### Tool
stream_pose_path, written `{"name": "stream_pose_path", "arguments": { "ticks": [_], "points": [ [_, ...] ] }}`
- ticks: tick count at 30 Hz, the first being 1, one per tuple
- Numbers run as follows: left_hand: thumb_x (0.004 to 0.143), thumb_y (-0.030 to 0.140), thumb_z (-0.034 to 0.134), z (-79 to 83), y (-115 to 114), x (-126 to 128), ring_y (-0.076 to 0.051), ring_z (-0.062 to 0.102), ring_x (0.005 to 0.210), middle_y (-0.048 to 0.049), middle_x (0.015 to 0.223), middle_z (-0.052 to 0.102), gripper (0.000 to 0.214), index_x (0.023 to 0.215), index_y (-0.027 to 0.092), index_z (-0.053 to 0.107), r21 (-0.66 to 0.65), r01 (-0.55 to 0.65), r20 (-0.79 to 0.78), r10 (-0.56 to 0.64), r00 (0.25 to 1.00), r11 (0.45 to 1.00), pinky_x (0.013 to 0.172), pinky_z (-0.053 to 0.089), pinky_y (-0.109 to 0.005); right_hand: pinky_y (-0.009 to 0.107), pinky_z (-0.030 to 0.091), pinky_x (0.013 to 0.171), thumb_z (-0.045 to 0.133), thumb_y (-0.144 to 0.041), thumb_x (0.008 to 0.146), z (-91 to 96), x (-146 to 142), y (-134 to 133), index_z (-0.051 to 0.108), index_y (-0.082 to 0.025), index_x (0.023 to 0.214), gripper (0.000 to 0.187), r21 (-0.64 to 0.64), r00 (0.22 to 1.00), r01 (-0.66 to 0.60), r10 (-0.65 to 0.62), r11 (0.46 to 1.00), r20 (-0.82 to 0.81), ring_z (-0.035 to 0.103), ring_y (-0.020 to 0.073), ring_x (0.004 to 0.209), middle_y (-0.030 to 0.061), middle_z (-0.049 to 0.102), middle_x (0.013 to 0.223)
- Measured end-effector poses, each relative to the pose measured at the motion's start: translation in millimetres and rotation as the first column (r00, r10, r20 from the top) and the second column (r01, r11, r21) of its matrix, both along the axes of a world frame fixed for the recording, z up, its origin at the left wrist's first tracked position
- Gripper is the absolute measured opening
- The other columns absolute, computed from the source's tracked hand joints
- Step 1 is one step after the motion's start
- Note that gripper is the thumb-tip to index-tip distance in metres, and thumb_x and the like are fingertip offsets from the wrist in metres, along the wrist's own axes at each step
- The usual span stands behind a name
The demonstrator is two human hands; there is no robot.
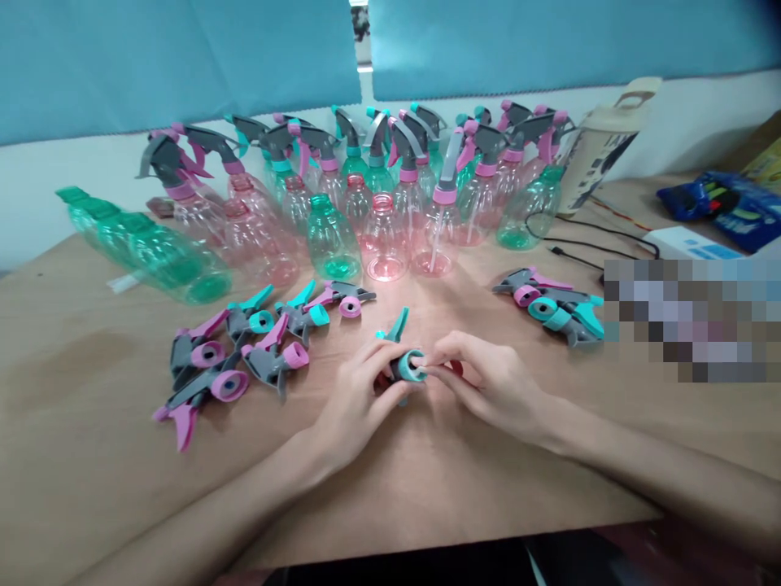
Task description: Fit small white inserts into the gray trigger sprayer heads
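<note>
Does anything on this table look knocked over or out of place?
Green bottles lie on their sides at the left edge, while the other bottles stand upright. Nothing looks spilled or broken.

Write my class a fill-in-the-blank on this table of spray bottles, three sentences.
1. The left hand and right hand hold a sprayer head whose collar is ____.
2. A stack of green bottles lies to the ____ of the hands.
3. The standing bottles are green or ____.
Missing words: teal, left, pink.
</note>
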State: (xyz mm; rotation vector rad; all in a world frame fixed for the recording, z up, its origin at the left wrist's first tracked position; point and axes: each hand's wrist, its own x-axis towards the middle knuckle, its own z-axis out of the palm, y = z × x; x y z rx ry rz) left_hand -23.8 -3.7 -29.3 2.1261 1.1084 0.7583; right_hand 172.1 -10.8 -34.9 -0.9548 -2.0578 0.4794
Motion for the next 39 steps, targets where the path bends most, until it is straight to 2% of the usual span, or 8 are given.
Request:
{"name": "stream_pose_path", "arguments": {
  "ticks": [5,11,17,22,27,30,32,39],
  "points": [
    [0.086,0.019,0.060,0.6,0.5,1.7,-0.013,0.053,0.071,-0.0020,0.090,0.057,0.025,0.110,0.017,0.059,-0.031,0.034,0.031,-0.033,0.999,0.999,0.066,0.045,-0.024,0.023,0.046,0.061,0.050,-0.014,0.090,0.4,2.0,4.1,0.053,-0.021,0.092,0.007,0.074,0.998,-0.056,0.056,0.996,0.007,0.058,0.0114,0.066,0.0002,0.063,0.077],
    [0.088,0.020,0.057,-2.4,-0.3,1.6,-0.015,0.054,0.076,-0.0023,0.094,0.057,0.028,0.115,0.021,0.056,-0.020,-0.019,0.005,0.019,1.000,1.000,0.074,0.047,-0.028,0.028,0.048,0.063,0.043,-0.011,0.090,4.8,-2.4,-2.9,0.054,-0.019,0.093,0.014,0.178,0.996,0.013,-0.028,0.984,0.083,0.058,0.0160,0.070,0.0040,0.062,0.076],
    [0.089,0.021,0.054,-0.4,-1.0,3.3,-0.017,0.056,0.083,-0.0049,0.101,0.058,0.028,0.116,0.022,0.056,-0.027,0.011,0.028,-0.010,1.000,1.000,0.078,0.048,-0.030,0.025,0.049,0.066,0.047,-0.010,0.089,1.6,-4.4,-5.5,0.053,-0.021,0.092,0.013,0.104,1.000,0.029,-0.029,0.994,0.001,0.061,0.0136,0.074,0.0023,0.065,0.082],
    [0.090,0.021,0.052,-1.3,1.3,1.9,-0.021,0.057,0.098,-0.0066,0.109,0.058,0.030,0.119,0.021,0.055,-0.009,0.077,0.014,-0.077,0.997,0.997,0.088,0.046,-0.035,0.024,0.049,0.067,0.047,-0.009,0.089,0.2,-2.3,-3.1,0.053,-0.021,0.088,0.013,0.042,0.998,-0.019,0.022,0.999,-0.052,0.061,0.0127,0.074,0.0012,0.063,0.079],
    [0.090,0.021,0.051,-4.3,3.5,0.1,-0.021,0.055,0.104,-0.0064,0.114,0.057,0.036,0.127,0.024,0.051,0.008,0.132,-0.011,-0.132,0.991,0.991,0.092,0.045,-0.035,0.027,0.050,0.071,0.044,-0.010,0.091,0.3,-0.1,0.3,0.055,-0.021,0.092,0.016,0.101,0.992,-0.111,0.117,0.989,-0.052,0.062,0.0140,0.082,0.0026,0.066,0.085],
    [0.091,0.020,0.051,-4.4,4.5,0.5,-0.021,0.055,0.103,-0.0059,0.114,0.057,0.039,0.130,0.025,0.049,0.018,0.157,-0.034,-0.156,0.987,0.987,0.091,0.046,-0.035,0.029,0.051,0.073,0.041,-0.010,0.091,2.3,3.0,3.7,0.056,-0.021,0.094,0.020,0.137,0.987,-0.163,0.162,0.977,0.017,0.061,0.0153,0.084,0.0036,0.066,0.087],
    [0.091,0.020,0.050,-3.5,5.1,1.5,-0.021,0.055,0.102,-0.0060,0.113,0.057,0.040,0.130,0.026,0.048,0.020,0.160,-0.048,-0.158,0.986,0.987,0.091,0.046,-0.036,0.029,0.051,0.071,0.040,-0.010,0.091,4.3,5.1,5.0,0.057,-0.021,0.093,0.020,0.165,0.987,-0.153,0.142,0.974,0.080,0.061,0.0163,0.082,0.0043,0.066,0.085],
    [0.092,0.021,0.047,-1.8,5.1,3.4,-0.022,0.054,0.106,-0.0072,0.114,0.056,0.037,0.129,0.024,0.047,0.025,0.146,-0.042,-0.144,0.989,0.989,0.095,0.044,-0.037,0.027,0.045,0.061,0.041,-0.011,0.091,8.1,3.5,-4.6,0.057,-0.020,0.092,0.018,0.234,0.982,0.032,-0.073,0.972,0.171,0.058,0.0162,0.070,0.0036,0.066,0.078]
  ]
}}
